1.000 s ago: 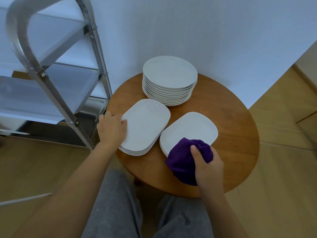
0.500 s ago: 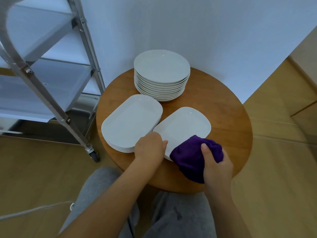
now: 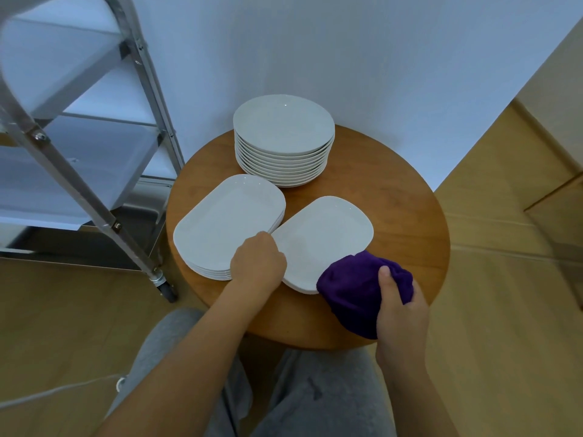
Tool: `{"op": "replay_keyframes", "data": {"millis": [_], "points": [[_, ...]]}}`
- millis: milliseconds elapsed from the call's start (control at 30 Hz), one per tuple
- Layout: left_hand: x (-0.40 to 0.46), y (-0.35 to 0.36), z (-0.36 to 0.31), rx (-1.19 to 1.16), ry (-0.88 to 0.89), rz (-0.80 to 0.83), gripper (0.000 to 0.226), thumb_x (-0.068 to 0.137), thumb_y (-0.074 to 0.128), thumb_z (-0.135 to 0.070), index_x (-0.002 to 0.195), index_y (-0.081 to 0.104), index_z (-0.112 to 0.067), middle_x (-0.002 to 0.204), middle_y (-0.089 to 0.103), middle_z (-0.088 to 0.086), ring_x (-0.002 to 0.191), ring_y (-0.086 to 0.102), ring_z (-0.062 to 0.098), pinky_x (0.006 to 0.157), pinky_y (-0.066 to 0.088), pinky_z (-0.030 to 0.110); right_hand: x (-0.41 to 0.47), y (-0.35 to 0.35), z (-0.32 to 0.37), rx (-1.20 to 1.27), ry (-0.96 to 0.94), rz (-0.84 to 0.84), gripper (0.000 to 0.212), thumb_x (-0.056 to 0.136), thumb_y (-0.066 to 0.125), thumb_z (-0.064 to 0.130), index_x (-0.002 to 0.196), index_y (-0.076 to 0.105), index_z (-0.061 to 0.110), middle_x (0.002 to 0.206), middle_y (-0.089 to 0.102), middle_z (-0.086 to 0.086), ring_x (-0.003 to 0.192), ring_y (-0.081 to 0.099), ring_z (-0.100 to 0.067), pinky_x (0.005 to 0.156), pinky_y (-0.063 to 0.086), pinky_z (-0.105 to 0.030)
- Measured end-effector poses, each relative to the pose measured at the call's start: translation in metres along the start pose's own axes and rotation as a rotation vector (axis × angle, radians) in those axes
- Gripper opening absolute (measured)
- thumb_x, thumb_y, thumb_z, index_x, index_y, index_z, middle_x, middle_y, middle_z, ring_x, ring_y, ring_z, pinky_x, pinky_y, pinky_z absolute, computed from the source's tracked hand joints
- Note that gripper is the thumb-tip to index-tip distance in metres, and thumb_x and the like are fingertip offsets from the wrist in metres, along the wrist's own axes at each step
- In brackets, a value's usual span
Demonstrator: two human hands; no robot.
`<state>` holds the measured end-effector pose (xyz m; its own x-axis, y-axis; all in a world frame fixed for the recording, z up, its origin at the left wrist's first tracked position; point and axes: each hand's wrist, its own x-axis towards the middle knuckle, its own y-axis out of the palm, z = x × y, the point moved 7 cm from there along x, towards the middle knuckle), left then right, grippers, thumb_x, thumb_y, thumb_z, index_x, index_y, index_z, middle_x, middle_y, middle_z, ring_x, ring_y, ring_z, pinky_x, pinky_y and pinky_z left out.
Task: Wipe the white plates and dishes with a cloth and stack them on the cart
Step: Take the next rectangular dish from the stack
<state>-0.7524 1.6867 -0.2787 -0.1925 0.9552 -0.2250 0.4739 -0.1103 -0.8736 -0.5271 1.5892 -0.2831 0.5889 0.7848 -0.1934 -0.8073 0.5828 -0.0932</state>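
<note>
Since a second ago your left hand [image 3: 258, 263] has left the far side of the stack of white rectangular dishes [image 3: 227, 221] and is now sitting at the near-left edge of the single white rounded-square plate [image 3: 321, 241], fingers curled at its rim; I cannot tell whether they are actually gripping it. Your right hand [image 3: 400, 307] is still clutching the bunched purple cloth [image 3: 356, 288], thumb pressing on top, the cloth overlapping that plate's near-right corner. The plate is lying flat on the round wooden table [image 3: 403, 216], just right of the rectangular stack, with the stack of round white plates [image 3: 284, 137] beyond it. The metal cart [image 3: 94, 171] is standing left of the table.
</note>
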Motion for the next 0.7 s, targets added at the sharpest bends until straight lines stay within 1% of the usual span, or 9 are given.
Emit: {"op": "replay_keyframes", "data": {"millis": [133,267,333,400,433,500,600,633,700], "points": [[-0.005,0.005,-0.001,0.165,0.017,0.000,0.024,0.098,0.044,-0.027,0.110,0.058,-0.010,0.105,0.063,0.007,0.093,0.062,0.020,0.073,0.045,0.025,-0.004,-0.006,-0.002,0.053,0.020,-0.021,0.017,0.087,0.059,0.042,0.102,0.060,0.035,0.101,0.065,0.009,0.093,0.061,-0.012,0.065,0.050,-0.027],[-0.005,0.012,-0.002,0.185,0.022,0.046,0.024,0.097,0.047,-0.020,0.114,0.057,-0.009,0.111,0.062,0.009,0.101,0.061,0.022,0.083,0.048,0.027,-0.004,-0.006,-0.002,0.052,0.020,-0.024,0.014,0.088,0.059,0.040,0.101,0.060,0.036,0.099,0.064,0.011,0.093,0.060,-0.012,0.064,0.050,-0.026],[-0.002,0.015,0.004,0.106,-0.007,0.089,0.019,0.096,0.047,-0.019,0.103,0.058,-0.007,0.099,0.061,0.008,0.094,0.061,0.021,0.076,0.047,0.024,-0.004,-0.004,0.000,0.041,0.016,-0.019,0.006,0.088,0.058,0.040,0.094,0.058,0.039,0.097,0.063,0.012,0.091,0.060,-0.010,0.063,0.049,-0.025],[-0.001,0.017,0.010,0.024,-0.027,0.135,0.019,0.093,0.049,-0.018,0.077,0.051,-0.008,0.078,0.054,0.002,0.071,0.055,0.014,0.057,0.040,0.016,-0.004,-0.002,0.002,0.036,0.013,-0.015,0.005,0.088,0.058,0.041,0.092,0.057,0.039,0.096,0.063,0.012,0.090,0.060,-0.011,0.062,0.049,-0.023],[-0.003,0.019,0.012,0.002,-0.028,0.179,0.023,0.091,0.050,-0.018,0.070,0.047,-0.010,0.070,0.050,0.000,0.062,0.050,0.011,0.051,0.034,0.016,-0.004,-0.001,0.003,0.036,0.013,-0.014,0.007,0.088,0.058,0.041,0.093,0.057,0.039,0.097,0.063,0.012,0.090,0.060,-0.011,0.061,0.049,-0.023],[-0.007,0.026,0.015,-0.091,-0.031,0.247,0.025,0.091,0.051,-0.020,0.069,0.050,-0.009,0.060,0.051,-0.002,0.054,0.047,0.008,0.049,0.033,0.016,-0.003,0.001,0.005,0.036,0.014,-0.012,0.010,0.088,0.058,0.042,0.097,0.056,0.039,0.099,0.063,0.012,0.090,0.060,-0.011,0.060,0.049,-0.022],[-0.015,0.025,0.015,-0.356,-0.035,0.209,0.032,0.093,0.048,-0.025,0.064,0.054,-0.013,0.047,0.057,-0.006,0.040,0.053,0.006,0.047,0.038,0.015,-0.004,0.005,0.008,0.035,0.007,-0.012,0.017,0.088,0.057,0.041,0.104,0.054,0.038,0.100,0.062,0.013,0.091,0.060,-0.011,0.060,0.048,-0.020],[-0.018,0.023,0.014,-0.399,-0.011,0.188,0.031,0.093,0.048,-0.026,0.065,0.054,-0.014,0.047,0.058,-0.007,0.038,0.053,0.005,0.047,0.040,0.015,-0.004,0.005,0.008,0.038,0.003,-0.011,0.019,0.089,0.057,0.041,0.107,0.053,0.038,0.101,0.061,0.012,0.092,0.059,-0.011,0.060,0.048,-0.020],[-0.023,0.022,0.012,-0.435,0.037,0.161,0.026,0.093,0.047,-0.026,0.071,0.055,-0.014,0.056,0.062,-0.003,0.046,0.058,0.006,0.052,0.048,0.020,-0.006,0.005,0.010,0.041,0.001,0.006,0.020,0.089,0.057,0.041,0.108,0.053,0.038,0.102,0.061,0.013,0.093,0.059,-0.011,0.061,0.048,-0.020]]}}
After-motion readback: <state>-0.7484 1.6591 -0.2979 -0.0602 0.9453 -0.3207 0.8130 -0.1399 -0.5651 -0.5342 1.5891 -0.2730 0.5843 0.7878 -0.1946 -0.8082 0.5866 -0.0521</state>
